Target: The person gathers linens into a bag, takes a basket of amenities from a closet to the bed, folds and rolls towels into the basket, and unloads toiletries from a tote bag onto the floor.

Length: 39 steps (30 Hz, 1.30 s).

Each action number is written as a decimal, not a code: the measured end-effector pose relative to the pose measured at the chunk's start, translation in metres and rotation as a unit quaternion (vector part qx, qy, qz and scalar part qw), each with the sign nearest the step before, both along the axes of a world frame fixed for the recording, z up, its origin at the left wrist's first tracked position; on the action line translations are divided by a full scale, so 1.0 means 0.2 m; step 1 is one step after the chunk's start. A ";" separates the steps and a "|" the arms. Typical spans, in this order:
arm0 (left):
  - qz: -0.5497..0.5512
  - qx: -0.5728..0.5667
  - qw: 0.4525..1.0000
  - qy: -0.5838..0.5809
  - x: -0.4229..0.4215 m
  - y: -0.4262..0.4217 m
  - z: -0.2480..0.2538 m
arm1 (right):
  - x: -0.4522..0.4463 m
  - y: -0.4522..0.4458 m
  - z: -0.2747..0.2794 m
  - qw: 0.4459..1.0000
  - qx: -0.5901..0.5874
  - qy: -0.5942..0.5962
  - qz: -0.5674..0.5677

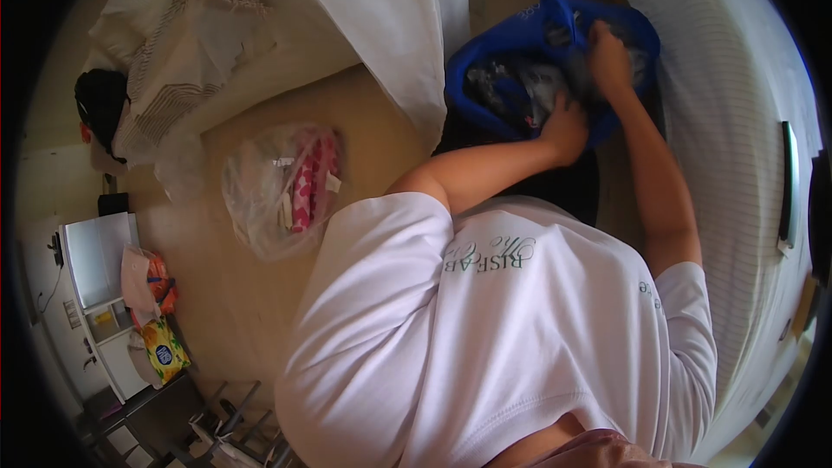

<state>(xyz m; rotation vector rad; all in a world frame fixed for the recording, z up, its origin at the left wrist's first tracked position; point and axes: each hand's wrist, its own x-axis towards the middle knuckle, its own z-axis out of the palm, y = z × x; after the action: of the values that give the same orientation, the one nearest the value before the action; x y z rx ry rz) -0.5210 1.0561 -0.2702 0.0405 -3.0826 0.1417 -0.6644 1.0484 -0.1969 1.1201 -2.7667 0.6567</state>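
Note:
A blue bag (494,39) stands with its mouth wide, full of clear and grey plastic packages (542,82). My left hand (568,132) rests at the bag's near side, its visible fingers apart and touching the plastic inside. Farther in, my right hand (610,59) is curled closed over the bag's right part. What it grips is hidden among dark and clear plastic. A raised blue handle or flap (559,10) sits beside the right hand.
A clear plastic bag (260,191) holding a pink patterned item (314,178) lies on the floor to the left. White draped cloth (381,17) hangs beyond it. A striped bed or covered mattress (737,121) borders the right side. A white shelf unit (104,269) stands far left.

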 end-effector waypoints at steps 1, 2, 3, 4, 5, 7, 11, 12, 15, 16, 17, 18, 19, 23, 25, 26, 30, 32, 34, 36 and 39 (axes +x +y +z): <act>-0.013 0.017 1.000 -0.007 0.03 0.03 -0.01 | 0.01 -0.01 0.01 1.000 -0.001 -0.001 0.007; -0.026 0.030 0.999 -0.014 0.05 0.04 -0.02 | 0.00 -0.04 0.02 1.000 -0.007 -0.001 0.014; -0.042 0.039 0.998 -0.021 0.06 0.02 -0.01 | -0.01 -0.06 0.03 1.000 -0.016 -0.001 0.018; -0.045 0.046 0.997 -0.037 0.07 -0.01 -0.02 | -0.01 -0.07 0.01 1.000 -0.010 0.002 0.029; -0.045 0.058 0.996 -0.052 0.08 -0.03 -0.03 | 0.01 -0.06 0.02 0.999 0.001 0.004 0.044; -0.034 0.056 0.996 -0.054 0.05 -0.08 -0.03 | 0.02 -0.08 0.06 0.997 0.008 0.010 0.083; -0.036 0.020 0.999 -0.012 0.02 -0.10 -0.13 | 0.24 0.12 0.33 0.987 -0.029 0.013 0.160; -0.041 0.010 0.999 0.002 0.01 -0.10 -0.14 | 0.31 0.19 0.45 0.986 -0.041 0.028 0.159; -0.012 -0.029 0.999 -0.042 -0.04 -0.06 -0.19 | 0.41 0.44 0.87 0.999 -0.030 0.004 0.028; -0.020 0.012 0.999 -0.030 -0.06 -0.07 -0.20 | 0.33 0.55 0.90 0.991 -0.131 -0.011 0.025; -0.038 0.051 0.998 -0.015 -0.08 -0.10 -0.19 | 0.22 0.68 0.93 0.972 -0.232 -0.015 0.016; -0.044 0.053 0.997 -0.045 -0.11 -0.11 -0.13 | 0.15 0.80 0.97 0.971 -0.236 -0.035 -0.035; -0.053 0.050 0.995 -0.073 -0.13 -0.13 -0.07 | 0.08 0.92 1.01 0.964 -0.245 -0.054 -0.087; -0.080 0.028 0.996 -0.003 -0.20 -0.20 0.03 | -0.19 1.41 1.01 0.847 -0.429 -0.280 -0.145; -0.098 0.016 0.995 -0.021 -0.21 -0.23 0.11 | -0.21 1.60 1.03 0.806 -0.491 -0.293 -0.154; -0.095 0.018 0.995 -0.035 -0.23 -0.24 0.12 | -0.18 1.67 1.05 0.781 -0.529 -0.285 -0.171; -0.114 0.013 0.993 -0.015 -0.15 -0.21 0.15 | -0.16 2.17 1.06 0.668 -0.716 -0.097 -0.177; -0.121 0.031 0.992 -0.010 -0.16 -0.23 0.14 | -0.17 2.48 1.09 0.644 -0.728 -0.012 -0.234; -0.139 0.070 0.988 0.016 -0.15 -0.26 0.12 | -0.19 2.78 1.14 0.630 -0.717 0.021 -0.298; -0.128 0.143 0.981 0.010 -0.12 -0.26 0.15 | -0.22 3.07 1.23 0.628 -0.687 -0.004 -0.364; -0.087 0.249 0.964 -0.003 -0.12 -0.20 0.25 | -0.29 3.34 1.12 0.611 -0.645 -0.065 -0.453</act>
<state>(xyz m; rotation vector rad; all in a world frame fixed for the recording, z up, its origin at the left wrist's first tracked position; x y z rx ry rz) -0.5449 1.0161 -0.2200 -0.2093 -3.0173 -0.6408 -0.7225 1.7171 0.0269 -0.6036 -1.5474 1.9081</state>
